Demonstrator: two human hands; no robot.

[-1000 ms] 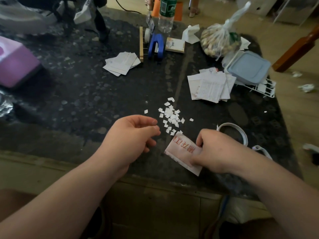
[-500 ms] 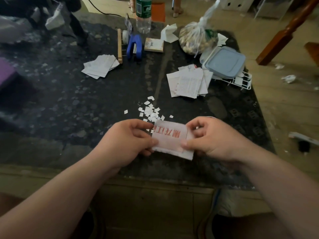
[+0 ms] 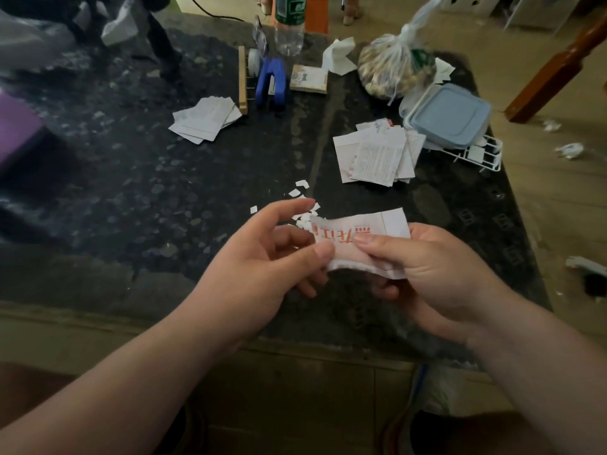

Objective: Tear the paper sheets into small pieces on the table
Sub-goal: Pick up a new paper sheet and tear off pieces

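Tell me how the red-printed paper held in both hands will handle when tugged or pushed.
The red-printed paper bows between the left hand and right hand, so it is probably floppy and very light. Its lower edge looks ragged, so it likely tears easily. Small scraps lying on the table suggest that pieces would scatter at a push.

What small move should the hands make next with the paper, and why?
Probably tear a strip off the left end: the left hand pulls its pinch toward the body while the right hand holds firm. Both hands pinch the paper above the table, thumbs close together, and it is far larger than the scraps lying just beyond it.
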